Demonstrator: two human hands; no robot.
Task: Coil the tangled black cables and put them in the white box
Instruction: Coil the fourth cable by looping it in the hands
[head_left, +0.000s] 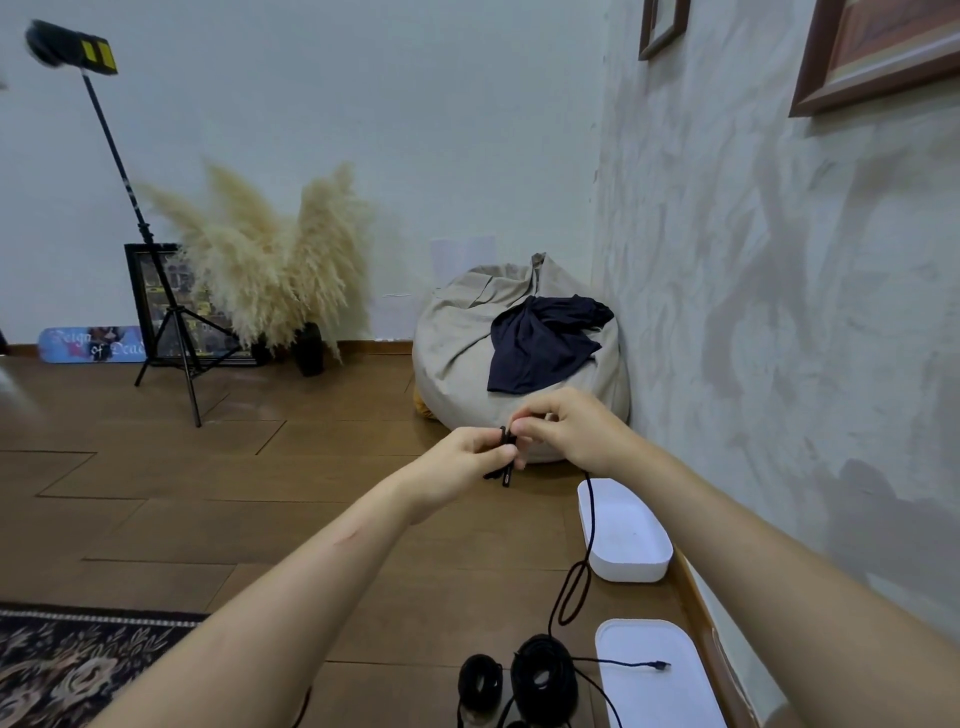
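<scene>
My left hand (467, 457) and my right hand (571, 428) meet at chest height, both pinching the plug ends of a black cable (506, 460). The cable hangs from my right hand, crosses the white box (631, 558) and drops in a loop (571, 592) to the floor. Two coiled black cable bundles (543, 675) (480, 680) lie on the wood floor near the bottom edge. The open white box sits by the right wall with nothing inside. Its white lid (649, 675) lies nearer me, with a cable end (660, 664) resting on it.
A grey beanbag (467, 364) with a dark cloth (540, 348) on it fills the corner behind my hands. A tripod stand (171, 332), pampas grass in a vase (270, 270) and a framed picture (150, 306) stand at the back left. A patterned rug (78, 660) lies lower left.
</scene>
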